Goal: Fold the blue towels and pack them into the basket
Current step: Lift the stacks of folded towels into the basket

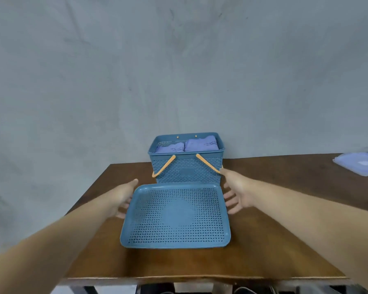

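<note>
So, lid (175, 217) lies flat on worktop (274, 240) nearest me. Left hand (123, 198) & right hand (236, 194) are open, fingers spread, flanking it, prob. to lift it. Behind, basket (186, 168) holds two folded towels (201, 144) side by side. Blurry bluish stack (359, 163) far right.

dim, even light; edges warped, blurred

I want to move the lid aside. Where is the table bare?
The table is bare left of the left hand, and on the right between the right hand and the plastic packet at the far corner. The middle is crowded: the lid lies right in front of the basket.
</note>
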A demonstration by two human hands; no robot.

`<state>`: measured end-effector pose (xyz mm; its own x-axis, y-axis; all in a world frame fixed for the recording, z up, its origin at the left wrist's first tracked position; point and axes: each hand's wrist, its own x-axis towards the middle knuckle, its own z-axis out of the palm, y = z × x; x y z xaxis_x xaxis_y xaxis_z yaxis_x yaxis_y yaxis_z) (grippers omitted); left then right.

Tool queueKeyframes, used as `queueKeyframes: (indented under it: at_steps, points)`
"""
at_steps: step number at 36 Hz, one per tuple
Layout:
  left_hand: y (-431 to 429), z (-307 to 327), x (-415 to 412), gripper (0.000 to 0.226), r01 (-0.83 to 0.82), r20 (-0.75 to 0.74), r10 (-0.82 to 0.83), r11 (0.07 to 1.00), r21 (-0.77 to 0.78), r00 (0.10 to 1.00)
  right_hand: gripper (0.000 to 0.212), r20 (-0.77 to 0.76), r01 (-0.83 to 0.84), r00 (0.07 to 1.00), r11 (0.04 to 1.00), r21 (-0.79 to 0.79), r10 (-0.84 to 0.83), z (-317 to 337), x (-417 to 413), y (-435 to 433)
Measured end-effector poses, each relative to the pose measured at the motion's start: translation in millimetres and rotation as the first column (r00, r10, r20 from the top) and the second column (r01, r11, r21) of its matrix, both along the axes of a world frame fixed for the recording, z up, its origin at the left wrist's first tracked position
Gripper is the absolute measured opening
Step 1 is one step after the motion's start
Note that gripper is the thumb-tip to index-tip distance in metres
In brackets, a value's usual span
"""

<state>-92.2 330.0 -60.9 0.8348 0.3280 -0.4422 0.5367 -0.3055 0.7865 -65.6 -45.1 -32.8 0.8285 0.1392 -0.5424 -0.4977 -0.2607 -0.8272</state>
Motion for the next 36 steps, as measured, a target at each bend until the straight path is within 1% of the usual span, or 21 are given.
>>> queueKeyframes:
  at_steps: [4, 6, 9, 13, 15, 17, 19, 20, 25, 28, 31, 36]
  points:
    - [-4, 68, -5, 0.061, 0.029, 0.189, -0.032, 0.999, 0.016, 0.982, 0.056, 0.163, -0.004, 0.987, 1.0, 0.003, 0.003, 60, 0, -8]
    - [-7, 104, -3, 0.059, 0.048, 0.292, -0.047, 0.999, 0.004, 0.955, 0.054, 0.248, -0.009, 0.969, 1.0, -0.007, 0.011, 91, 6, -11]
    - [-13, 156, 4, 0.054, 0.052, 0.446, -0.056, 0.998, 0.021, 0.893, 0.065, 0.357, 0.014, 0.934, 1.0, 0.006, -0.015, 135, 20, -14]
    - [-21, 215, 23, 0.048, 0.077, 0.597, -0.098, 0.995, 0.06, 0.797, 0.055, 0.512, 0.058, 0.855, 0.996, 0.069, -0.085, 183, 41, -11]
    - [-26, 235, 35, 0.056, 0.084, 0.633, -0.106, 0.994, 0.065, 0.767, 0.046, 0.576, 0.041, 0.809, 0.988, 0.148, -0.12, 199, 54, -7]
    - [-26, 247, 54, 0.07, 0.078, 0.654, -0.086, 0.996, 0.041, 0.752, 0.047, 0.598, 0.024, 0.787, 0.976, 0.218, -0.153, 210, 74, -4]
    - [-22, 248, 78, 0.077, 0.066, 0.661, -0.057, 0.998, 0.01, 0.748, 0.054, 0.593, 0.034, 0.784, 0.966, 0.257, -0.185, 214, 96, -4]
    - [-19, 245, 93, 0.075, 0.069, 0.66, -0.045, 0.998, -0.011, 0.75, 0.055, 0.59, 0.037, 0.783, 0.962, 0.271, -0.197, 214, 108, -4]
    - [-4, 211, 159, 0.059, 0.121, 0.665, 0.037, 0.974, -0.191, 0.746, 0.047, 0.58, 0.038, 0.778, 0.939, 0.342, -0.242, 191, 161, -1]
    - [0, 186, 188, 0.054, 0.137, 0.681, 0.075, 0.958, -0.252, 0.729, 0.043, 0.577, 0.034, 0.784, 0.944, 0.328, -0.229, 170, 185, 2]
    - [1, 160, 205, 0.044, 0.134, 0.675, 0.078, 0.957, -0.257, 0.734, 0.04, 0.581, 0.041, 0.785, 0.953, 0.301, -0.217, 146, 201, 5]
    - [-1, 117, 203, 0.04, 0.123, 0.641, 0.079, 0.957, -0.264, 0.764, 0.038, 0.599, 0.049, 0.778, 0.969, 0.243, -0.189, 113, 205, -1]
